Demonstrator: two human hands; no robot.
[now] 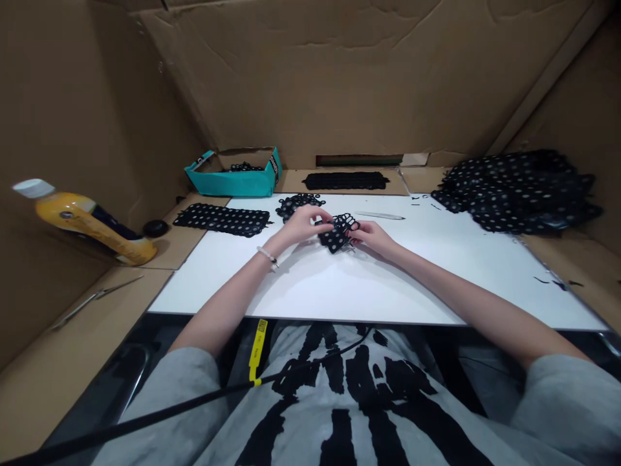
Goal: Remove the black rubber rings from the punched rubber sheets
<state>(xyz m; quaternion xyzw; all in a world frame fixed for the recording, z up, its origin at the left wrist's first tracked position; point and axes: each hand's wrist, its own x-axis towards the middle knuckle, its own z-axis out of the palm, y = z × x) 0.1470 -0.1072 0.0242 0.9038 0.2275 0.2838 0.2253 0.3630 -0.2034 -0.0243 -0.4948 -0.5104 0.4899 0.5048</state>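
- Fingers of the left hand [306, 224] curl, thumb and forefinger almost together at the upper left edge of the black dotted piece [334, 241]; whether they grip it I cannot tell.
- Fingers of the right hand [371, 237] are closed on the piece's right side.
- The piece lies between both hands, near the centre of the frame, over the white board [310, 291].
- Counted: one piece between the hands, two flat dark panels (one left [223, 219], one upper centre [345, 180]), one turquoise box [230, 183], one slim pointed tool [381, 215], one bottle [92, 223] at left.
- Small black rings [298, 206], just beyond the left hand, and dotted sheets [514, 191], upper right, overlap too much to count.
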